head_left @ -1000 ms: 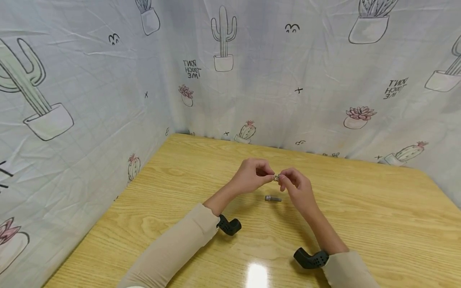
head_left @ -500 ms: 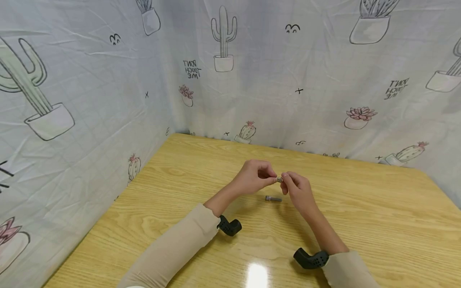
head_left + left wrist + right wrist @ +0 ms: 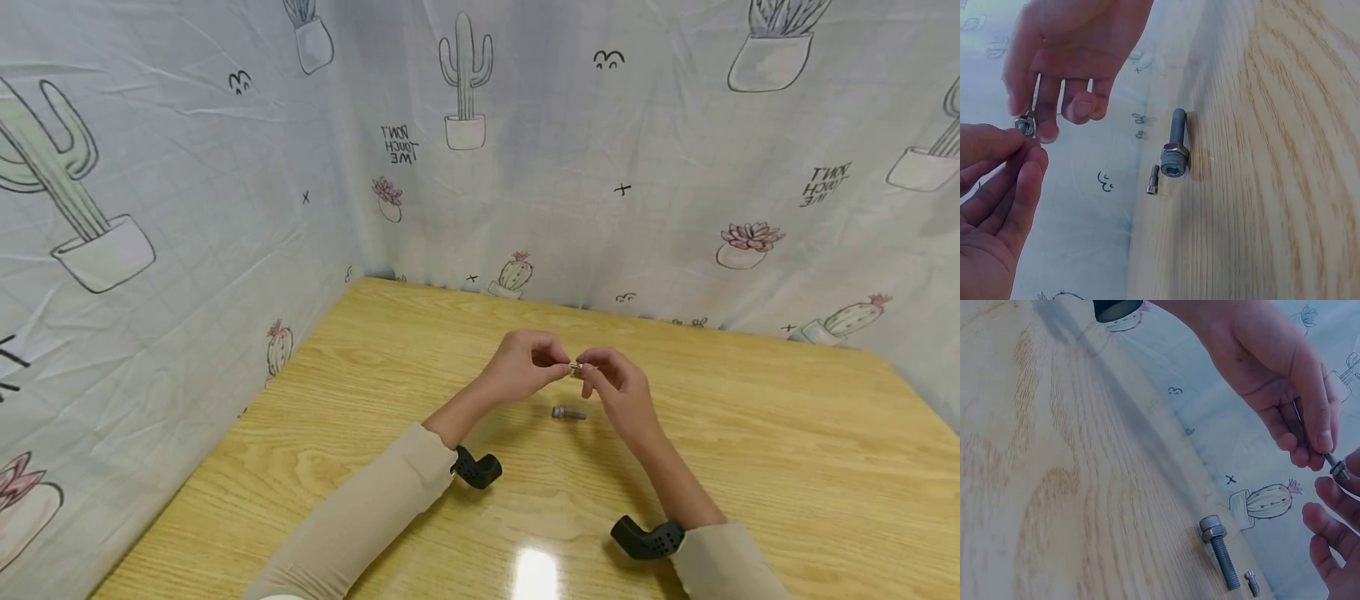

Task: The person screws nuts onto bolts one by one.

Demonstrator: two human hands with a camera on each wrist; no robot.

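Note:
My left hand point(image 3: 520, 367) pinches one end of a small metal bolt point(image 3: 575, 369) above the table. On the bolt's other end, the thumb and fingertips of my right hand point(image 3: 621, 392) close in. A nut-like collar shows on this small bolt point(image 3: 1024, 125) in the left wrist view, between the two hands. In the right wrist view the left hand point(image 3: 1291, 381) comes from the top and the right hand point(image 3: 1338, 531) from the lower right. A larger grey socket-head bolt point(image 3: 1176, 147) with a nut lies on the table below, beside a second small bolt point(image 3: 1153, 180).
The wooden table point(image 3: 420, 350) ends at a cactus-print cloth point(image 3: 555, 167) hanging behind it and along the left. Black wrist cameras point(image 3: 478, 471) sit on both forearms. A bright light reflection lies near the front of the table.
Both hands shift slightly right and down with the small bolt by half a second ago, then come back left and up. The larger bolt stays where it lies.

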